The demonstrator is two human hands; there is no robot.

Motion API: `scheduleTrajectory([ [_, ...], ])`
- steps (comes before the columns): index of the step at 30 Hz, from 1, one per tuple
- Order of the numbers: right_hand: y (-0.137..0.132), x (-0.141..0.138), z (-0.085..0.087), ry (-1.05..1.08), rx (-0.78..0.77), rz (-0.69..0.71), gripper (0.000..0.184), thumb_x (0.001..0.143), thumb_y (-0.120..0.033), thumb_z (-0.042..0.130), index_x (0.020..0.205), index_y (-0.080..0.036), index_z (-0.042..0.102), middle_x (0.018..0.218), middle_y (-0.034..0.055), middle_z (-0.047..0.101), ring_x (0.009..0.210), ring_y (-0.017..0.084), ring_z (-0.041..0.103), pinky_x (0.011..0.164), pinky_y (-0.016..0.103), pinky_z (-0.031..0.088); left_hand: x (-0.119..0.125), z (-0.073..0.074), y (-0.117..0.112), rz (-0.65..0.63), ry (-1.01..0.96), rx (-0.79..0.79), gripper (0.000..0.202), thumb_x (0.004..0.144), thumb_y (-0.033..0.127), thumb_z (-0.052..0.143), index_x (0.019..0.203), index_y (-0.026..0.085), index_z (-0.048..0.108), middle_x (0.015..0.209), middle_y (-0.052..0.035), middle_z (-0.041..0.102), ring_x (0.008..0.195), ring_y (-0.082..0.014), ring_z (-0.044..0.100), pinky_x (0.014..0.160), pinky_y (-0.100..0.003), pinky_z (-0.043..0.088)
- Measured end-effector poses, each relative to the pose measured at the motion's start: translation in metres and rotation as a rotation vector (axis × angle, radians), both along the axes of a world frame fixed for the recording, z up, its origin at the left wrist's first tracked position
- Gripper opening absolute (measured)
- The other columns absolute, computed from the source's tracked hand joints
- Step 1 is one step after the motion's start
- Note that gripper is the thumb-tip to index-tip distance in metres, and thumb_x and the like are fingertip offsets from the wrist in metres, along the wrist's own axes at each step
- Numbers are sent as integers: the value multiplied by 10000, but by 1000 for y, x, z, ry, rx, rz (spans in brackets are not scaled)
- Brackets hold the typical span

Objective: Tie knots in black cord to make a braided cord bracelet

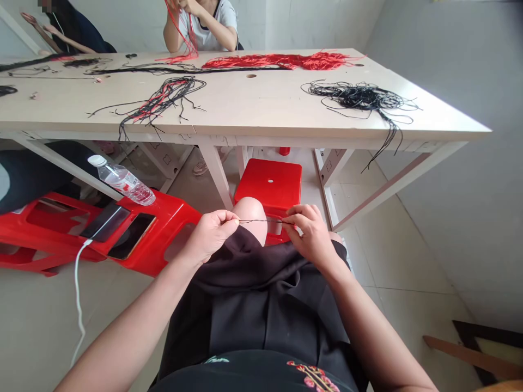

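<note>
A thin dark cord (256,220) runs level between my two hands, above my lap. My left hand (213,231) pinches one end of it between thumb and forefinger. On the other side my right hand (308,231) grips the cord with thumb and fingertips. Up on the table (261,109), a bundle of black and red cords (163,100) lies left of centre. A tangled heap of black cords (362,98) sits to the right, with some ends hanging over the front edge. Farther back is a long bunch of red cords (281,60).
At left, a red stool (171,218) carries a water bottle (126,182), a phone (131,236) and a dark device with a white cable (77,294). Another red stool (269,177) stands under the table. Across it, a person (212,24) handles red cords; another person sits far left.
</note>
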State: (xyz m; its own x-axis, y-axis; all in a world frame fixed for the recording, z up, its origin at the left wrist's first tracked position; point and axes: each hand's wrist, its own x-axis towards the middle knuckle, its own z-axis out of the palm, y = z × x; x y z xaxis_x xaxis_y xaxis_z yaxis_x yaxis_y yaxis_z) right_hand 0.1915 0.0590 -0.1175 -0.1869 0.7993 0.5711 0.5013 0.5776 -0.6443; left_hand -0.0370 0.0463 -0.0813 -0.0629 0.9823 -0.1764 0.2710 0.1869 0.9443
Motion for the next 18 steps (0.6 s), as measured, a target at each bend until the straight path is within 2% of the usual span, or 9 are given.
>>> scheduleTrajectory([
  [2,-3,-4,3,95,-144,144,218,797,-263,620,1010,-219,637,1102,92,617,1045,228,553,906,414,461,4,4,-3,-44,105,55,167,717,323,602,716,156,604,638,5,570,586,-104,502,575,-228,411],
  [4,-5,-13,7,251,-319,257,332,812,-305,606,1130,-215,584,1167,87,610,1073,205,564,905,369,472,11,10,-7,-99,230,124,146,738,300,576,713,157,598,657,0,580,599,-109,513,574,-224,415],
  [6,-6,-24,10,317,-442,325,305,821,-316,587,1104,-204,606,1083,71,660,979,181,613,842,323,494,19,14,-10,-145,345,209,112,740,253,555,692,157,585,657,2,571,591,-105,508,554,-213,410],
  [8,-7,-34,12,278,-505,364,219,805,-291,594,989,-194,662,954,49,697,861,164,637,767,289,497,24,15,-14,-175,436,311,96,733,213,541,663,156,573,648,4,552,583,-101,503,536,-202,407],
  [11,-9,-42,13,232,-526,339,106,770,-232,599,821,-194,684,800,11,693,733,138,618,670,251,473,26,10,-16,-208,524,445,98,732,183,527,648,155,569,646,4,536,588,-99,505,533,-193,413],
  [14,-13,-45,9,286,-513,225,46,707,-178,601,707,-195,643,724,-8,653,706,135,579,646,246,445,26,2,-17,-213,571,523,93,735,164,521,654,157,566,646,6,536,582,-93,503,525,-185,409],
  [16,-15,-47,5,405,-533,157,41,673,-159,585,652,-193,593,691,-16,611,688,130,548,634,246,427,28,-3,-17,-227,582,547,92,738,160,519,659,158,565,649,5,540,575,-90,500,520,-184,404],
  [18,-14,-49,3,583,-625,126,32,659,-169,569,641,-190,553,669,-25,565,638,115,509,596,240,404,29,-7,-16,-264,592,536,97,741,165,517,660,162,571,644,5,538,569,-92,496,521,-190,401],
])
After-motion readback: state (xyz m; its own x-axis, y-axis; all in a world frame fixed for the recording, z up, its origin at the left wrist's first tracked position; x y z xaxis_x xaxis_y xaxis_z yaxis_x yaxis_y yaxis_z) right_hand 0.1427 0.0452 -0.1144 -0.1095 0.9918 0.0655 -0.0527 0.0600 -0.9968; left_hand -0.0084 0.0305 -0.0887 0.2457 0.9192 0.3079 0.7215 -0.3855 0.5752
